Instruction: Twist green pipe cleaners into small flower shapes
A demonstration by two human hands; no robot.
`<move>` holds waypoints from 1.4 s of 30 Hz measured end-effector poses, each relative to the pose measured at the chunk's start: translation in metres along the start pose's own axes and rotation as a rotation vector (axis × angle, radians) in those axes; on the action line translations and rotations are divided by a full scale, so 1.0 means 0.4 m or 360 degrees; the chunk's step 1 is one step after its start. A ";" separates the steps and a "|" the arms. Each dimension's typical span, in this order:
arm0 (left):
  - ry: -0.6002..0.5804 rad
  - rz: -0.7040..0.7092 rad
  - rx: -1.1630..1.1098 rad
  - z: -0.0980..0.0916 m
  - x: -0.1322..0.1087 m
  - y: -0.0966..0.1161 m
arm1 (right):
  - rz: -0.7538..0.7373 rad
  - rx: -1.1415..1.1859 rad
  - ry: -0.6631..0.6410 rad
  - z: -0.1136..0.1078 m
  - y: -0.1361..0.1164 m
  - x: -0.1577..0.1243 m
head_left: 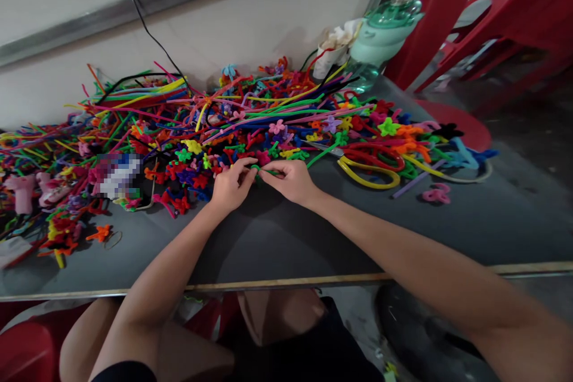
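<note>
At the near edge of the bright pile [215, 119] on the grey table [313, 233], the left hand [230, 184] and right hand [290, 179] both pinch one green fuzzy stick [265, 171] between them, so this looks like the bending step, which calls for small, tight twists.

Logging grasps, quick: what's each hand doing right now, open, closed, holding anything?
Left hand: closed, fingertips pinching the green pipe cleaner.
Right hand: closed, pinching the same green pipe cleaner.
</note>
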State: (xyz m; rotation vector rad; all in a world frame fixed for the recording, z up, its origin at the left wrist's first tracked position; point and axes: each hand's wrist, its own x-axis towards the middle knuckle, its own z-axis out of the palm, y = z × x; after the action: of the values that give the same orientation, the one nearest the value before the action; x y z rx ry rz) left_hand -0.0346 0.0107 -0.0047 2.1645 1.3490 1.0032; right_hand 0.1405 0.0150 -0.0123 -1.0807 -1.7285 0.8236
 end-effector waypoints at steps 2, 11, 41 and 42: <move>0.0002 0.0044 0.0067 0.002 0.000 -0.001 | -0.0001 -0.0015 -0.0010 0.000 0.000 0.001; 0.0178 -0.0177 -0.0247 0.018 0.001 0.010 | 0.0026 0.0049 -0.0023 -0.002 -0.005 0.005; 0.0294 -0.0435 -0.0800 0.025 0.013 -0.012 | -0.0403 -0.0803 -0.0293 -0.024 -0.006 -0.009; 0.0308 -0.0450 -0.0847 0.027 0.013 -0.013 | -0.0461 -0.0884 -0.0313 -0.030 -0.005 -0.009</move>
State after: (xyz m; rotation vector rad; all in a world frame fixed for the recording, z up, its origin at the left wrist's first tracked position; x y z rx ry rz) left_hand -0.0285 0.0182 -0.0133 1.4756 1.2445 1.3007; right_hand 0.1517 0.0119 -0.0073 -1.0845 -2.2944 0.2736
